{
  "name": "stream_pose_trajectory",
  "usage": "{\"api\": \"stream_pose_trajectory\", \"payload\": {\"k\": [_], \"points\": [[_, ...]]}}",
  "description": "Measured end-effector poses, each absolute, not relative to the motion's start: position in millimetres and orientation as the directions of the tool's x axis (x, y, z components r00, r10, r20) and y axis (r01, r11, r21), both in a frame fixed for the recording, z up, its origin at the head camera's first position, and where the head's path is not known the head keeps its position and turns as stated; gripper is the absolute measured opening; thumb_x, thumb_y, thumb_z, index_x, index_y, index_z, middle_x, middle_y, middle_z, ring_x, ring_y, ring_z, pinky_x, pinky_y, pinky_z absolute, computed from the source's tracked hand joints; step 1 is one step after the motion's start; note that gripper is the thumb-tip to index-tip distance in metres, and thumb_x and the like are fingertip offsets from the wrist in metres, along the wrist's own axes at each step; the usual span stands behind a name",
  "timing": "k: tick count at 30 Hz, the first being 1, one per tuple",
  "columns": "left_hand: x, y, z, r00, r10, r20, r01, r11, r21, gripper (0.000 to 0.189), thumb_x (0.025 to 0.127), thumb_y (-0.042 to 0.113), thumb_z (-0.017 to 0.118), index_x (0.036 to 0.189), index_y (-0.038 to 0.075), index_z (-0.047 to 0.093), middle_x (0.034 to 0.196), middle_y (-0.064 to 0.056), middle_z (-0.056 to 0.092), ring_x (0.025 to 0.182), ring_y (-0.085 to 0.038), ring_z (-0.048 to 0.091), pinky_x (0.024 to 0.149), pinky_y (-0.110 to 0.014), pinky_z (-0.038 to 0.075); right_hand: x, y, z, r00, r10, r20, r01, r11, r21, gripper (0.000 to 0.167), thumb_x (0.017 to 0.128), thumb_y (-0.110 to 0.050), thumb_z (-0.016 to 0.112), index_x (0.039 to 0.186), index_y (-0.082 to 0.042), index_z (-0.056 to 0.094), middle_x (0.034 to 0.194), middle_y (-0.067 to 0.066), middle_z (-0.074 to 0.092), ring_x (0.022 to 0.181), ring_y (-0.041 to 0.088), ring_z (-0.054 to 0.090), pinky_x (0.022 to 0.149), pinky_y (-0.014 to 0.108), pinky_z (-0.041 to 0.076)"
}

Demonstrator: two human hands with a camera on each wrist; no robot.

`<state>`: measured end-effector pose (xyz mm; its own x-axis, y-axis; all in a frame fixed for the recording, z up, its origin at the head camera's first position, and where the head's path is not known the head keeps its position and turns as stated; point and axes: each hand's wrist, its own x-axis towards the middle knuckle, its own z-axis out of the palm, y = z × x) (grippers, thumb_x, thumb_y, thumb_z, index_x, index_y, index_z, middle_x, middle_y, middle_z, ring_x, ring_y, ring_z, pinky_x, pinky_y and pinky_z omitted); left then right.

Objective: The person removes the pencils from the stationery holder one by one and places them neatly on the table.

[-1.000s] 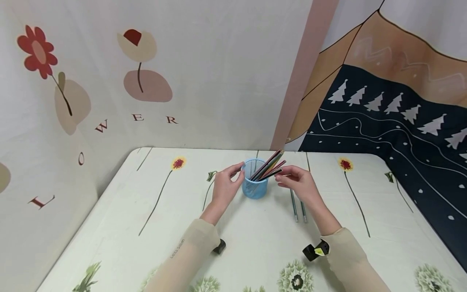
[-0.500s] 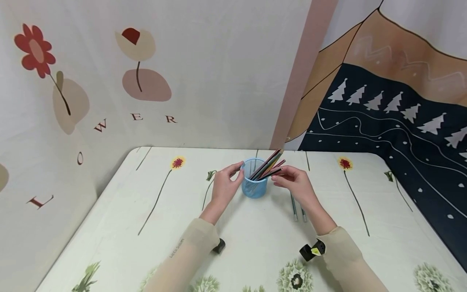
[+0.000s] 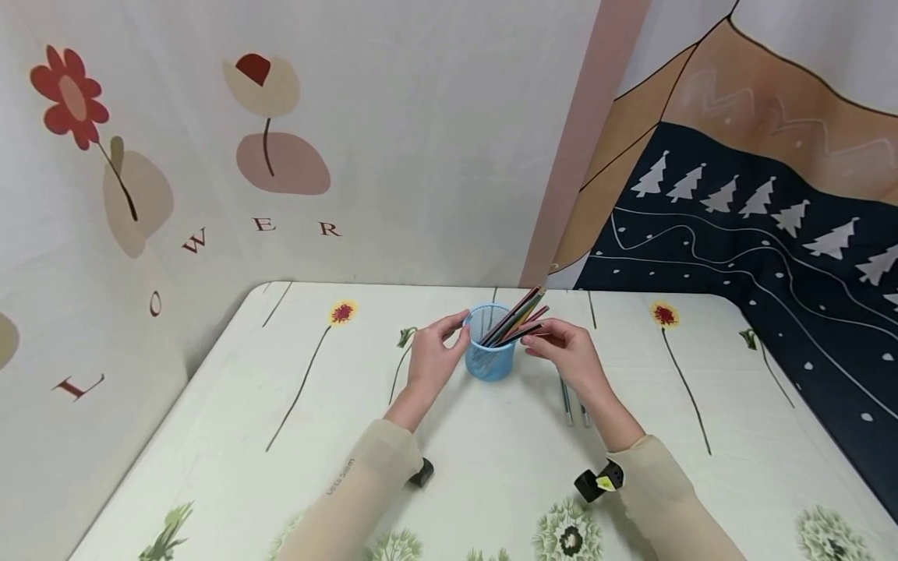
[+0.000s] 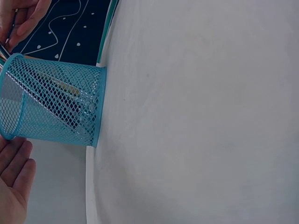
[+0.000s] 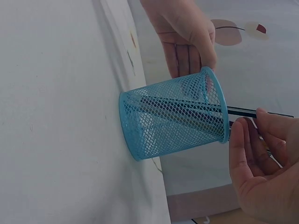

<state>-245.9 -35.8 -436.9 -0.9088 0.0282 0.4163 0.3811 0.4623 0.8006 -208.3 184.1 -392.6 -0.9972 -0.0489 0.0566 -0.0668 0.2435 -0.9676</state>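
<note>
A blue mesh pencil cup [image 3: 490, 362] stands upright on the table, with several pencils [image 3: 517, 315] leaning out to the right. My left hand [image 3: 436, 354] holds the cup at its left rim, thumb and forefinger on the edge; the other fingers lie fairly straight beside the wall in the left wrist view. At the right rim, my right hand [image 3: 571, 354] pinches a dark pencil [image 5: 243, 112] whose lower part runs down inside the mesh. Its fingertips are right at the rim in the right wrist view. The right palm hides part of the pencil bundle there.
Two more pencils [image 3: 567, 401] lie on the table just right of the cup, partly behind the right wrist. A white flower-printed cloth [image 3: 316, 499] covers the table. Printed curtains [image 3: 421, 156] hang along its back and sides.
My right hand has shifted slightly left, closer to the cup's rim, its fingers sliding along beside the dark pencil. The left hand and the cup stay in place.
</note>
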Motion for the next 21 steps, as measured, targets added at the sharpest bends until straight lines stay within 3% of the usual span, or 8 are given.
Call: {"api": "stream_pose_trajectory", "payload": {"k": [12,21], "points": [[-245.9,-35.7,-436.4,-0.906,0.03,0.423,0.387,0.465,0.796,0.029,0.095,0.016,0.063,0.123,0.01,0.071,0.119,-0.008,0.074,0.109,-0.022,0.072,0.096,-0.033,0.058,-208.1,183.0,-387.6,-0.997,-0.012,0.075,-0.076,0.212,-0.974,0.026,0.097,-0.008,0.063,0.117,0.007,0.063,0.117,0.021,0.066,0.089,-0.002,0.068,0.082,0.017,0.06],[-245.7,-35.7,-436.0,-0.906,0.033,0.423,0.388,0.467,0.795,0.03,0.095,0.016,0.063,0.123,0.01,0.071,0.118,-0.008,0.074,0.109,-0.022,0.072,0.096,-0.034,0.059,-208.6,184.0,-383.9,-0.994,0.003,0.11,-0.109,0.161,-0.981,0.026,0.097,-0.006,0.062,0.119,0.008,0.062,0.097,-0.013,0.067,0.087,-0.002,0.069,0.081,0.018,0.06]]}}
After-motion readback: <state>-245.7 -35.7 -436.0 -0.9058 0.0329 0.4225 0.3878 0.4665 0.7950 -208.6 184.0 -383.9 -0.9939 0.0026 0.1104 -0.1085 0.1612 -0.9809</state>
